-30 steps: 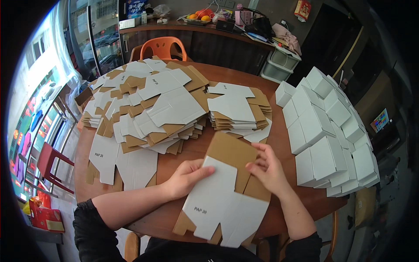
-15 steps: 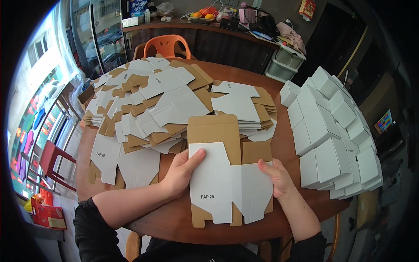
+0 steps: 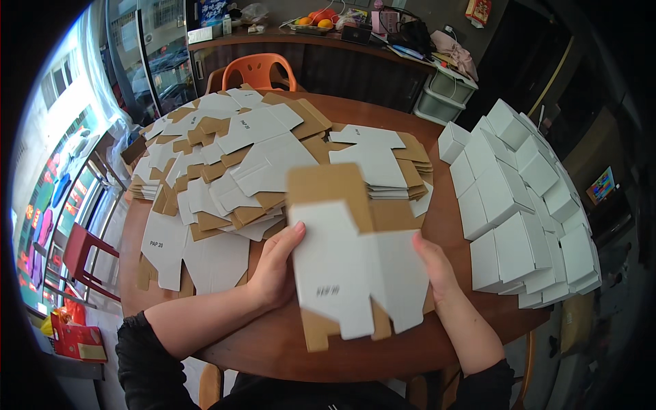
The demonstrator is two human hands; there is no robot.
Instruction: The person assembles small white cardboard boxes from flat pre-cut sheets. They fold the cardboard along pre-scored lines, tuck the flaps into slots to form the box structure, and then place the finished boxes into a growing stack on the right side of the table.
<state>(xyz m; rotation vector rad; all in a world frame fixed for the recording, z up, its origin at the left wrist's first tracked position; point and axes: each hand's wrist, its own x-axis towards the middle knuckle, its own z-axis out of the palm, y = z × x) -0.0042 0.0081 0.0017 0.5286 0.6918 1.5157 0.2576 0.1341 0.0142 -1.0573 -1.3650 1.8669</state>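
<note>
The left hand [image 3: 277, 265] and right hand [image 3: 437, 268] grip the flat carton [image 3: 333, 263] at its nine and three o'clock edges, toward six o'clock over the table [image 3: 263, 345]; blur leaves their firmness unclear. Uneven squeezing could buckle its notched panels.

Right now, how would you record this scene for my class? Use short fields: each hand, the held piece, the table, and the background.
Left hand: the left hand grips the held piece's left edge
Right hand: the right hand grips its right side
Held piece: flat carton, white and brown, slightly blurred
Table: brown table
Left side: large heap of flat cartons
Beyond the held piece: smaller stack of flat cartons
Right side: stacked white boxes
Background: orange chair; fruit on a sideboard
</note>
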